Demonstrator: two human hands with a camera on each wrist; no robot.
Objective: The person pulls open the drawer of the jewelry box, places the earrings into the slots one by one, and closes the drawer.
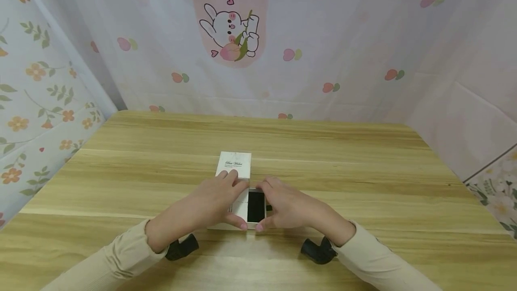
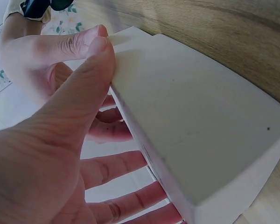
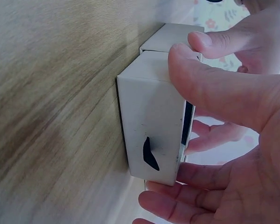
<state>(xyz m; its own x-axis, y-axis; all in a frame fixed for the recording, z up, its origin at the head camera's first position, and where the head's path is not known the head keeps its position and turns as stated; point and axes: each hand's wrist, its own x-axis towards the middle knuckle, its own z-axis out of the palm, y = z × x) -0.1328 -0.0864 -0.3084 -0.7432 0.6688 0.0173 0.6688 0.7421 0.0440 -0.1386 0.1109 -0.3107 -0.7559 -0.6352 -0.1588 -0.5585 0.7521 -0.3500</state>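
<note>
A white cardboard drawer box lies on the table, its outer sleeve (image 1: 241,209) on the left and its drawer (image 1: 251,225) sticking partway out to the right. Black lining (image 1: 256,208) shows inside the drawer. My left hand (image 1: 212,201) grips the sleeve, thumb on the near side and fingers over the top and far side. With thumb and fingers on opposite sides, my right hand (image 1: 288,203) holds the drawer near its front. A black pull tab (image 3: 150,156) sticks out of the drawer front in the right wrist view. The two thumb tips are close together.
Behind the left fingers is a white panel (image 1: 234,161) printed "Best Wishes". The wooden table (image 1: 343,160) extends around the box, with a patterned curtain (image 1: 323,35) along its far edge. Black devices (image 1: 181,248) are strapped under both wrists.
</note>
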